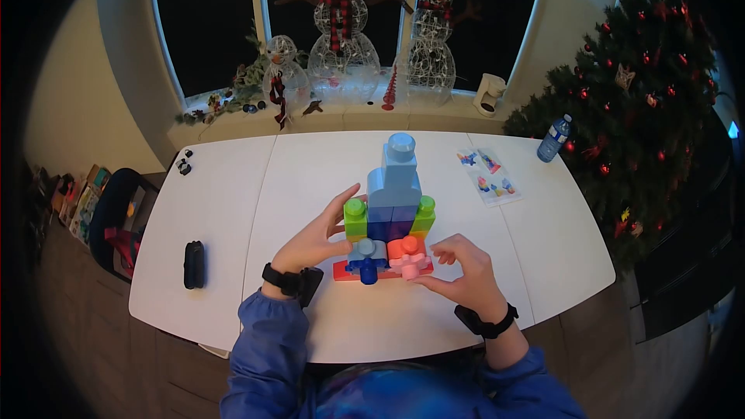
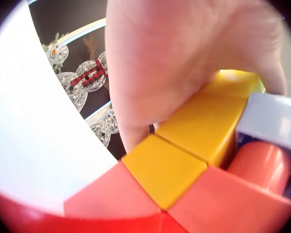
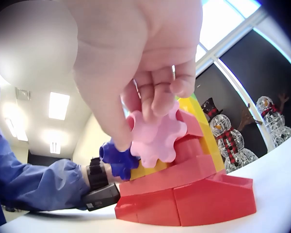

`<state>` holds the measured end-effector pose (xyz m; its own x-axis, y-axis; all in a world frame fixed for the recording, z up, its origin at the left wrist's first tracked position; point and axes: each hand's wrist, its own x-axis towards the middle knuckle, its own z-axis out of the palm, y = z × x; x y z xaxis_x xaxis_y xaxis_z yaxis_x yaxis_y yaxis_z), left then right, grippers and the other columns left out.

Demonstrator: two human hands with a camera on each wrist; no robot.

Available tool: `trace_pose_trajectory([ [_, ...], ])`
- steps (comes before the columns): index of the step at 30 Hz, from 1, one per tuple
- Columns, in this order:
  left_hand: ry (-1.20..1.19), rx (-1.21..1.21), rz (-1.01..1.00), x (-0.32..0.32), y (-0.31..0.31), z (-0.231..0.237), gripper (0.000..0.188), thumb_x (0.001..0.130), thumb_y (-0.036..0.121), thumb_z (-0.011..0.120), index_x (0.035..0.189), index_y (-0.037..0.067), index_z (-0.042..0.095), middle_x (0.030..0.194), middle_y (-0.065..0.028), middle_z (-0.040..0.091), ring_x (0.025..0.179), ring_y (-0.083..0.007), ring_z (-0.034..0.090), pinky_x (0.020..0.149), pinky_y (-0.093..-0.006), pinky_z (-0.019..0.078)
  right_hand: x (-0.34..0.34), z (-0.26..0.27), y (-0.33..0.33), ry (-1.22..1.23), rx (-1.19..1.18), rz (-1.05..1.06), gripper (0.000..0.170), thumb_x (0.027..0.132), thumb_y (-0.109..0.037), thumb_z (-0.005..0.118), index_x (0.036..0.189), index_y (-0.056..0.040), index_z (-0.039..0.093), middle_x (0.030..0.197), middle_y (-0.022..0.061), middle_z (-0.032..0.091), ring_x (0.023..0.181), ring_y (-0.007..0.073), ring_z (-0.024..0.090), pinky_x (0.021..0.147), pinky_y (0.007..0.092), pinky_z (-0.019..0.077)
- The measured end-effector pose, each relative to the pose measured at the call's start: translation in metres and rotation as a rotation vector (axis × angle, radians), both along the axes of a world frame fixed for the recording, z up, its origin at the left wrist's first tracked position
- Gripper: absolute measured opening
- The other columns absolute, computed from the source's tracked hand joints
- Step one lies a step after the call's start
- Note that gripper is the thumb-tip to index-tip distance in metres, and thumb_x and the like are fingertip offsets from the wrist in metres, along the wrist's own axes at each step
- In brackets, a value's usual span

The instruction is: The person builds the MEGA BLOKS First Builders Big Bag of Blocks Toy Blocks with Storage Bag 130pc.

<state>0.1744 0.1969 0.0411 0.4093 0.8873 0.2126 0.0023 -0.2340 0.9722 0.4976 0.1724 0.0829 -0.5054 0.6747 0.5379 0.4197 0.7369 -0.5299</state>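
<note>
A tower of toy building blocks [image 1: 392, 213] stands on the table, light blue on top, purple in the middle, green at the sides, on a red base [image 3: 184, 204]. My left hand [image 1: 310, 240] holds its left side, fingers behind the yellow blocks [image 2: 201, 126] and thumb in front by the grey block. Low on the front, a dark blue gear [image 1: 368, 268] and a pink gear [image 3: 157, 141] sit side by side. My right hand [image 1: 469, 271] is at the pink gear's right, thumb tip by its edge, fingers bent with a gap to the thumb.
On the white table [image 1: 194, 209] lie a black case [image 1: 194, 264] at left and small black-and-white pieces [image 1: 184, 161] behind it. A picture sheet [image 1: 490, 177] and water bottle [image 1: 554, 139] are at back right. Beyond are wire snowmen [image 1: 341, 54] and a decorated tree [image 1: 621, 109].
</note>
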Motion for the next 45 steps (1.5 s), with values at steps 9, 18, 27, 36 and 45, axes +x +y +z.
trace_pose_trajectory([
  [9, 0.186, 0.206, 0.245, 0.033, -0.062, -0.008, 0.111, 0.093, 0.014, 0.08, 0.17, 0.01, 0.0, 0.173, -0.0193, 0.021, 0.159, -0.0354, 0.027, 0.117, -0.0507, 0.0416, -0.008, -0.016, 0.032, 0.036, -0.446, 0.202, 0.117, 0.086, -0.037, 0.088, 0.168, -0.0022, 0.012, 0.154, 0.0264, 0.05, 0.137, 0.0407, 0.058, 0.113, 0.046, 0.0479],
  [18, 0.014, 0.097, 0.258, 0.031, -0.011, -0.011, 0.1, 0.095, -0.002, 0.071, 0.17, 0.018, 0.007, 0.172, -0.0155, 0.021, 0.158, -0.038, 0.027, 0.119, -0.0479, 0.0432, -0.018, -0.024, 0.075, -0.013, -0.385, 0.169, 0.114, 0.088, -0.035, 0.086, 0.168, -0.0026, 0.01, 0.153, 0.0272, 0.051, 0.137, 0.0411, 0.057, 0.114, 0.0449, 0.0477],
  [27, 0.092, 0.127, 0.447, 0.023, -0.037, 0.0, 0.097, 0.094, 0.005, 0.073, 0.169, 0.016, 0.012, 0.173, -0.0159, 0.021, 0.159, -0.0381, 0.025, 0.122, -0.0537, 0.0363, -0.002, -0.023, 0.067, 0.044, -0.314, 0.091, 0.111, 0.088, -0.028, 0.086, 0.167, -0.0013, 0.013, 0.166, 0.0266, 0.036, 0.143, 0.0394, 0.052, 0.116, 0.0437, 0.0439],
  [36, 0.097, 0.966, 1.546, -0.075, -0.222, 0.059, 0.057, 0.111, 0.034, 0.046, 0.151, -0.006, 0.04, 0.141, -0.023, 0.057, 0.132, -0.0333, 0.056, 0.11, -0.0483, 0.0457, 0.188, 0.046, -0.029, 0.76, 0.516, -0.422, 0.041, 0.104, -0.034, 0.066, 0.127, -0.0005, 0.056, 0.143, 0.0219, 0.057, 0.124, 0.0288, 0.062, 0.11, 0.0418, 0.0466],
  [45, -0.072, 1.594, 1.949, -0.087, -0.28, 0.095, 0.03, 0.108, 0.019, 0.049, 0.126, -0.004, 0.054, 0.118, -0.0218, 0.061, 0.105, -0.0317, 0.062, 0.088, -0.0431, 0.0524, 0.228, 0.062, -0.1, 0.897, 0.902, -0.819, 0.031, 0.111, -0.015, 0.043, 0.134, 0.0045, 0.052, 0.139, 0.025, 0.061, 0.132, 0.0349, 0.058, 0.114, 0.0457, 0.0445],
])
